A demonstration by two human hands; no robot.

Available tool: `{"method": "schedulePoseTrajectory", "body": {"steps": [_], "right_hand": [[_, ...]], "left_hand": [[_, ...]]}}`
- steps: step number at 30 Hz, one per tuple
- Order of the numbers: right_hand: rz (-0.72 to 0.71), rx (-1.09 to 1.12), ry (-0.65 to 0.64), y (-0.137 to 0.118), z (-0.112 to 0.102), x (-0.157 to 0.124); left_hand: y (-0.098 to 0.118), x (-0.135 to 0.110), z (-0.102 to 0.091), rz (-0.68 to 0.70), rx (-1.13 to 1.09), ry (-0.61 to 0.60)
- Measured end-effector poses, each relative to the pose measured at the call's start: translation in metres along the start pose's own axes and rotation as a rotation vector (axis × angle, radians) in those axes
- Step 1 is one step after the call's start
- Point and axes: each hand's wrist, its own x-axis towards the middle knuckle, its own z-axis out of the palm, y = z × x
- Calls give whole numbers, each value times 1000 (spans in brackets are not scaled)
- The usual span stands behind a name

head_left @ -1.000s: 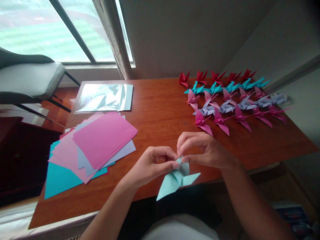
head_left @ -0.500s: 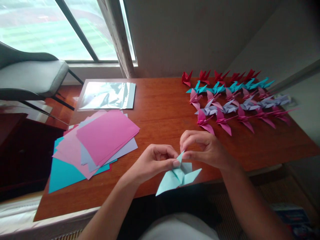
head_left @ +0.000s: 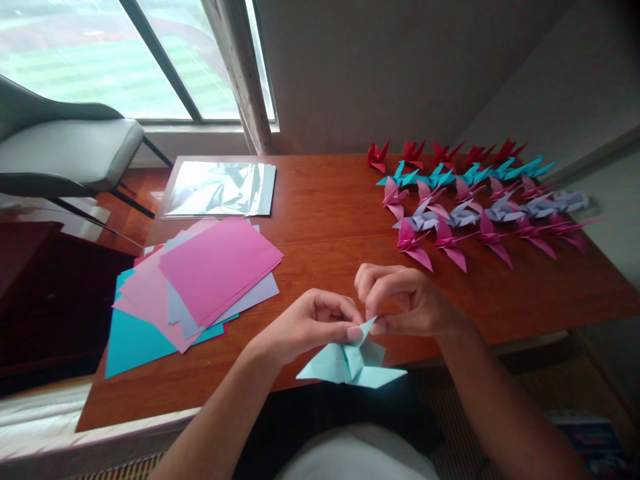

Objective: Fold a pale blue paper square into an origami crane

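A pale mint-green paper crane [head_left: 354,363] is held above the table's front edge, its wings spread to both sides. My left hand [head_left: 313,327] pinches it near the base of an upright point, between thumb and fingers. On the other side, my right hand [head_left: 407,300] has thumb and fingertips at the tip of that same point, closed on it. The curled fingers of both hands hide part of the folds.
Rows of folded cranes in red, turquoise [head_left: 440,176], pink, lavender and magenta [head_left: 450,247] stand at the right. Loose coloured sheets [head_left: 220,267] lie at the left, with a plastic-wrapped paper pack [head_left: 220,190] behind. A chair [head_left: 75,150] stands beyond the wooden table [head_left: 320,220].
The crane has turned and tilted, so its wings lie flatter and wider. The point has bent toward the right, and my right hand has come slightly lower with it.
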Motion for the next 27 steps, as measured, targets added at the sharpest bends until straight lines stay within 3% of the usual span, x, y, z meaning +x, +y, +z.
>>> {"method": "schedulePoseTrajectory", "body": {"steps": [6,16,27], "right_hand": [[61,57,-86,-3,-4,2],[252,172,-188,0,-10,5],[444,120,-288,-13,-18,16]], "left_hand": [[1,-1,1,-19,-95,-66],[3,0,2,-79,-104,-26],[1,3,2,-24,-66,8]]}}
